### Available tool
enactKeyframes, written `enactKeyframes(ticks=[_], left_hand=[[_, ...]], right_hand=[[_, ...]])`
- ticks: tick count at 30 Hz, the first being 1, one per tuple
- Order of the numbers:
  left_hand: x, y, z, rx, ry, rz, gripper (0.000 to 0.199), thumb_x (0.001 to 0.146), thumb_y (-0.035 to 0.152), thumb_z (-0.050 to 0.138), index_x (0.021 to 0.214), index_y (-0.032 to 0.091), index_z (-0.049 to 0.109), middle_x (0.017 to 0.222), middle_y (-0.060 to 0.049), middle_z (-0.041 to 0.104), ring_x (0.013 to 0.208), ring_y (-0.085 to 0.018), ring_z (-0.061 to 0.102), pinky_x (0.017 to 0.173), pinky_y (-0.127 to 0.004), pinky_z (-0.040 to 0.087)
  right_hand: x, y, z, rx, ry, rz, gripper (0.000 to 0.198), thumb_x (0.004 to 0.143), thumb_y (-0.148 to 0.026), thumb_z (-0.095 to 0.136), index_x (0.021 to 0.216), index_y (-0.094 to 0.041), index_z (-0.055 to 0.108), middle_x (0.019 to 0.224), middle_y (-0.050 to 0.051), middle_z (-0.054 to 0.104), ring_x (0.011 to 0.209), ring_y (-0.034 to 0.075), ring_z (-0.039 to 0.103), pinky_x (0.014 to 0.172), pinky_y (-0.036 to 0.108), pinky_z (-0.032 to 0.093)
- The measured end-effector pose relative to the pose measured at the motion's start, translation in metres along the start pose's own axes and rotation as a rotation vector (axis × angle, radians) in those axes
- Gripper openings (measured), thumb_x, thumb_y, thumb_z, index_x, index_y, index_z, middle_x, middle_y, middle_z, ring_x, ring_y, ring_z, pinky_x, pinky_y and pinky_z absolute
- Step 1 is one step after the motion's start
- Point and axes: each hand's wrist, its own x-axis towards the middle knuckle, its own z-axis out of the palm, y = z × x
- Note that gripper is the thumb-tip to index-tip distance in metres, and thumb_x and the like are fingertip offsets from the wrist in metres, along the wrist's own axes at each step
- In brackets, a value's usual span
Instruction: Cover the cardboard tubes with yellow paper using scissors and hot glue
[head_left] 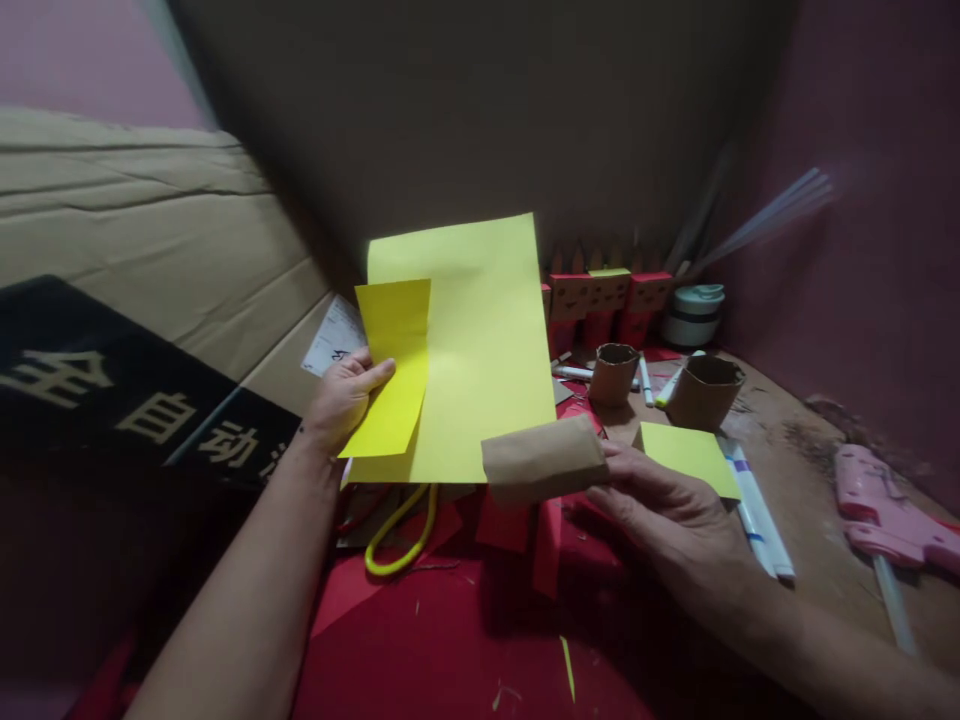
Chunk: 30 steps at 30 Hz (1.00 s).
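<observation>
A: Report the state of each grip and the position of the workpieces.

B: From my remote station I read the left hand as clamped on the creased yellow strip, with the thumb on its near face. The large yellow sheet is directly behind the strip, raised above the bench. The rear fingers are hidden, so I cannot tell whether the same pinch secures both papers. The right hand is clamped on the right end of the brown cardboard piece, in front of the sheet's lower right corner. I cannot tell whether cardboard and sheet touch.

A: State the handling characteristics.

B: I rate all 3 parts as light. The sheet looks thin and flexible; I advise a flat pinch at an edge, with the opposite edge supported to limit sagging. The strip is likely to bend at its crease; hold it beside the crease, not across it. The cardboard appears stiffer but could crush; apply light pressure near an end. I expect little slip on any of these surfaces.

A: Note adjacent items.

B: I see 2 cardboard tubes and a pink glue gun to the right, and a yellow cord loop below the sheet.
</observation>
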Motion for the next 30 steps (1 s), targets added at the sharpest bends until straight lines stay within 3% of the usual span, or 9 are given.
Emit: enactKeyframes(ticks=[8,13,17,21,24,27,30], left_hand=[[-0.035,-0.004,0.007,-0.027,-0.042,0.055,0.045,0.069,0.031,0.071,0.111,0.017,0.064,0.095,-0.009,0.075,0.076,-0.026,0.072,0.065,-0.037,0.060],[-0.033,-0.013,0.004,0.093,0.048,0.081,0.040,0.077,0.035,0.062,0.113,0.017,0.063,0.091,-0.009,0.075,0.070,-0.025,0.071,0.061,-0.039,0.059],[-0.012,-0.018,-0.018,0.330,0.237,0.087,0.029,0.090,0.028,0.049,0.115,0.016,0.060,0.089,-0.007,0.072,0.070,-0.020,0.069,0.063,-0.036,0.058],[0.011,-0.020,-0.047,0.699,0.397,0.081,0.025,0.090,0.032,0.060,0.108,0.015,0.061,0.103,-0.006,0.066,0.086,-0.019,0.065,0.074,-0.038,0.055],[0.015,-0.023,-0.052,0.937,0.390,0.123,0.028,0.088,0.031,0.062,0.113,0.016,0.060,0.111,-0.007,0.063,0.094,-0.021,0.064,0.080,-0.042,0.054],[0.005,-0.019,-0.043,1.108,0.350,0.221,0.037,0.088,0.029,0.062,0.122,0.017,0.055,0.122,-0.011,0.059,0.107,-0.027,0.059,0.088,-0.049,0.051],[-0.015,-0.005,-0.031,1.221,0.343,0.380,0.053,0.084,0.018,0.060,0.134,0.009,0.045,0.135,-0.022,0.047,0.128,-0.039,0.041,0.102,-0.056,0.038]], right_hand=[[0.004,0.005,0.011,0.025,-0.124,0.020,0.023,0.087,-0.019,0.064,0.099,-0.036,0.075,0.100,-0.005,0.073,0.094,0.010,0.064,0.091,0.021,0.049],[0.004,0.005,0.014,0.025,-0.175,0.013,0.021,0.089,-0.020,0.061,0.100,-0.033,0.074,0.093,-0.003,0.073,0.089,0.011,0.065,0.084,0.023,0.049],[0.000,0.008,0.012,0.042,-0.151,0.060,0.013,0.089,-0.027,0.061,0.094,-0.027,0.073,0.088,-0.001,0.069,0.086,0.013,0.062,0.082,0.026,0.047],[-0.002,0.015,0.010,0.134,-0.125,0.216,0.013,0.083,-0.033,0.068,0.083,-0.021,0.070,0.083,0.001,0.067,0.081,0.014,0.061,0.079,0.028,0.047],[0.000,0.021,0.009,0.263,-0.096,0.339,0.016,0.080,-0.034,0.072,0.081,-0.019,0.069,0.081,0.001,0.067,0.077,0.014,0.060,0.078,0.029,0.047],[0.001,0.025,0.009,0.385,-0.057,0.409,0.016,0.077,-0.032,0.076,0.077,-0.018,0.068,0.076,0.000,0.065,0.070,0.011,0.058,0.074,0.027,0.046],[0.002,0.027,0.009,0.480,-0.056,0.456,0.016,0.074,-0.029,0.079,0.079,-0.018,0.069,0.076,-0.001,0.065,0.068,0.010,0.057,0.074,0.025,0.046]])
